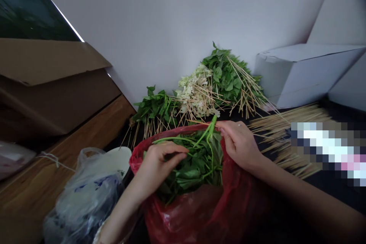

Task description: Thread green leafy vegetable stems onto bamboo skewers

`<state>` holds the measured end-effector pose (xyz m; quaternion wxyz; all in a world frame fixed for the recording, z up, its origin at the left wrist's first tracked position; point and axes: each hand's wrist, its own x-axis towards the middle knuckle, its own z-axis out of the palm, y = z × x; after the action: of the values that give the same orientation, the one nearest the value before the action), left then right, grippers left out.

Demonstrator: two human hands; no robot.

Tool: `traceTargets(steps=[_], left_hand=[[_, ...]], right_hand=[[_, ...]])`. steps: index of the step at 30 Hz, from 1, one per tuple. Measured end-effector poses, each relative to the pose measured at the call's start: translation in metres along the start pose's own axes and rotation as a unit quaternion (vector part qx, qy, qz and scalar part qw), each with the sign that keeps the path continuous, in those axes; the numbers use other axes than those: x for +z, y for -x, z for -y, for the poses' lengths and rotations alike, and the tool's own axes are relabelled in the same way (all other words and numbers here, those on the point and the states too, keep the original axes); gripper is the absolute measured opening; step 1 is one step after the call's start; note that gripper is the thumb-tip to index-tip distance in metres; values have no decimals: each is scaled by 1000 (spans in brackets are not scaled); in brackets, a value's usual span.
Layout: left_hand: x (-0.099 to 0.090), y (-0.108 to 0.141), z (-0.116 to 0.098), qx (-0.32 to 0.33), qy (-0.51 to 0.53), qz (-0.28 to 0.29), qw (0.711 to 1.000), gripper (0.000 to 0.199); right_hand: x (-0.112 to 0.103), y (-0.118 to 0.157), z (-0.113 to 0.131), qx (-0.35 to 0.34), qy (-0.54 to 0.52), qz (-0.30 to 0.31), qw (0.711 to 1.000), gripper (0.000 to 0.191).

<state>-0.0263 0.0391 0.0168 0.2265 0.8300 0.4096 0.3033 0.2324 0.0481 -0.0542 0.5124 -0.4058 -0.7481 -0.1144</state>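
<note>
A red plastic bag (183, 213) stands open in front of me, filled with leafy greens (190, 173). My right hand (238, 143) is closed on a thin wooden skewer (198, 122) above the bag's far right rim. Green stems are bunched on the skewer beside my fingertips and hang down over the leaves. Over the left part of the bag, my left hand (160, 164) has thumb and forefinger pinched together just above the greens. Whatever is between those fingertips is too small to make out.
Skewered greens (228, 74) and pale skewered vegetables (194, 87) lie against the white wall. Many bare skewers (286, 133) are spread at right, near a white box (309, 72). A cardboard box (57, 95) and clear plastic bag (85, 194) are at left.
</note>
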Motion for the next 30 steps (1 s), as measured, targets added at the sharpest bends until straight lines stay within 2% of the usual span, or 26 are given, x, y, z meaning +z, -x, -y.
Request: traceTargets(steps=[3, 6, 9, 11, 12, 14, 16, 18, 20, 22, 26, 30], left_hand=[[30, 0, -10, 56, -80, 63, 993, 6], [51, 1, -17, 76, -211, 121, 967, 15], [61, 0, -19, 63, -291, 180, 938, 16], [59, -1, -17, 56, -280, 192, 939, 6], [55, -1, -14, 55, -252, 184, 949, 1], [44, -1, -6, 43, -154, 139, 977, 5], [30, -2, 5, 4, -29, 62, 998, 6], [20, -3, 17, -61, 103, -27, 992, 7], [17, -3, 28, -129, 227, -101, 960, 13], [21, -2, 35, -181, 321, -141, 919, 22], [33, 0, 39, -233, 439, -141, 856, 34], [34, 2, 40, -232, 510, -133, 818, 32]], right_hand=[[0, 0, 0, 1, 4, 10, 1000, 34], [0, 0, 0, -4, 5, 12, 1000, 33], [1, 0, 1, -9, 5, 7, 1000, 33], [0, 0, 1, -11, 5, 3, 1000, 33], [0, 0, 1, -11, 5, 1, 1000, 32], [-1, 0, 2, -14, 5, -6, 1000, 32], [-2, 0, 4, -19, 2, -18, 1000, 31], [-2, -1, 5, -26, 0, -34, 999, 31], [-2, 0, 7, -40, 3, -42, 998, 31], [-1, 1, 9, -65, 19, -32, 997, 31], [2, 5, 14, -129, 85, 20, 988, 34], [3, 8, 17, -151, 107, 25, 982, 33]])
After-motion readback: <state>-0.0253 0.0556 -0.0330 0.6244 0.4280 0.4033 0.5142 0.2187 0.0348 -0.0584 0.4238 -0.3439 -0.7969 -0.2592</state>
